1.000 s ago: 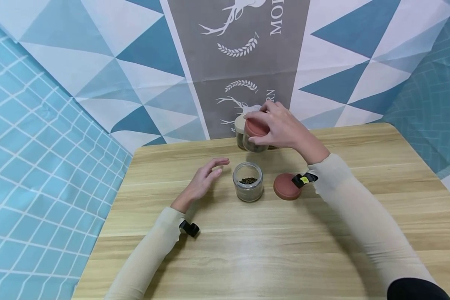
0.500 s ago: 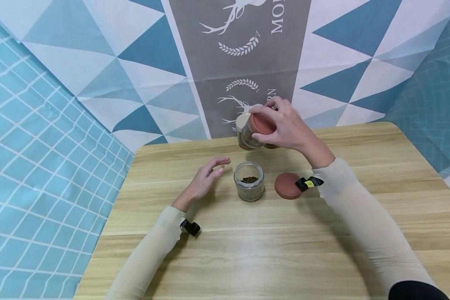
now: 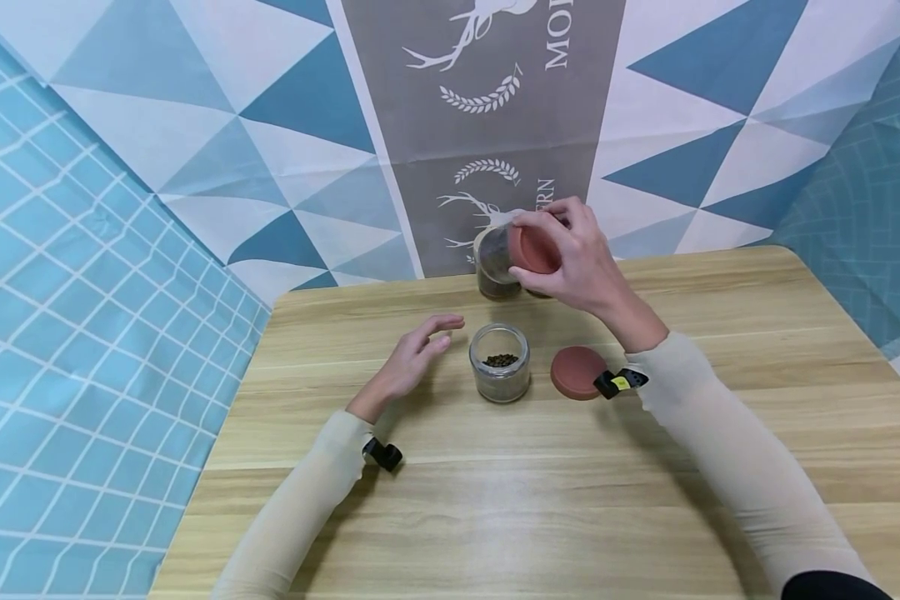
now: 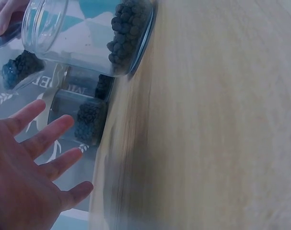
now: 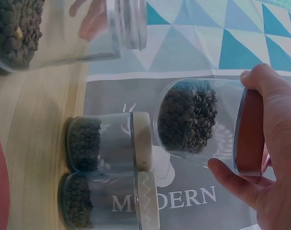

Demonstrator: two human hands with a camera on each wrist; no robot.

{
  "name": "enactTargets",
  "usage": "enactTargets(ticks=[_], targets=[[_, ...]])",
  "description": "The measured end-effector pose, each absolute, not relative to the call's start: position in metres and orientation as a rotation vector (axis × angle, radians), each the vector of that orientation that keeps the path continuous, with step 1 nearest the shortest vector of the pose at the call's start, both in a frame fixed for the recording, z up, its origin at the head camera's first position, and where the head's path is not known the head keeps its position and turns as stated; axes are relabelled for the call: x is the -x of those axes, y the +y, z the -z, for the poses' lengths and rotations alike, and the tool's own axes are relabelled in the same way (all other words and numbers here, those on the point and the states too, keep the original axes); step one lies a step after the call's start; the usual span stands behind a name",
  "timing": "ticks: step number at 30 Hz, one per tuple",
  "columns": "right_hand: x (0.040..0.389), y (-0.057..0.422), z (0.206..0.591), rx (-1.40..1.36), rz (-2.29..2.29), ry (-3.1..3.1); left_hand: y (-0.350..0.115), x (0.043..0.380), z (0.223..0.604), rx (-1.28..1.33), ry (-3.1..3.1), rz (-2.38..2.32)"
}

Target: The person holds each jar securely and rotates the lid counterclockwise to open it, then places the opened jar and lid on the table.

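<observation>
My right hand (image 3: 581, 258) holds a glass jar (image 5: 186, 117) by its red lid (image 3: 536, 250), thumb and fingers around the lid's rim. The jar is tilted in the air, its base pointing left, with dark bean-like pieces inside. Below it on the table, a lidless glass jar (image 3: 499, 385) stands upright with a layer of the same pieces. Left of that jar, my left hand (image 3: 412, 358) hovers with spread fingers, touching nothing. Another red lid (image 3: 576, 372) lies flat to the open jar's right, near the right wrist's camera.
Two jars with pale lids, one nearer (image 5: 107, 143) and one beside it (image 5: 107, 201), stand at the table's back edge. They hold dark pieces too. Patterned cloth (image 3: 300, 167) hangs behind the wooden table (image 3: 480, 500), and blue tiled sheeting (image 3: 97, 333) covers the left side.
My right hand has moved slightly right and tipped the held jar further, so its base has swung up and left. The left hand and the open jar stay put.
</observation>
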State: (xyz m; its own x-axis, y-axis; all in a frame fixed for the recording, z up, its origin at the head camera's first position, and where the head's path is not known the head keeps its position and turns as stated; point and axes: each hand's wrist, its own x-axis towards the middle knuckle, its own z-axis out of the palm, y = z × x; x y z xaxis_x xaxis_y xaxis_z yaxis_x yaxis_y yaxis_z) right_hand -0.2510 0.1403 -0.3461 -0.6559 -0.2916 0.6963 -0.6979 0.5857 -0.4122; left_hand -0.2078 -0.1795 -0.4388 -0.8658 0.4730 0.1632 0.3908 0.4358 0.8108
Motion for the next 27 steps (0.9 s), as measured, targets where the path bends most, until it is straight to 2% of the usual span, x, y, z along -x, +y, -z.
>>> enactTargets(ticks=[15,27], targets=[[0.243,0.146,0.355,-0.739,-0.979,-2.228,-0.180,0.207,0.439,-0.767,2.588,-1.418],[0.220,0.147,0.361,-0.687,-1.206,-2.198,-0.182,0.210,0.442,-0.759,2.586,-1.428]])
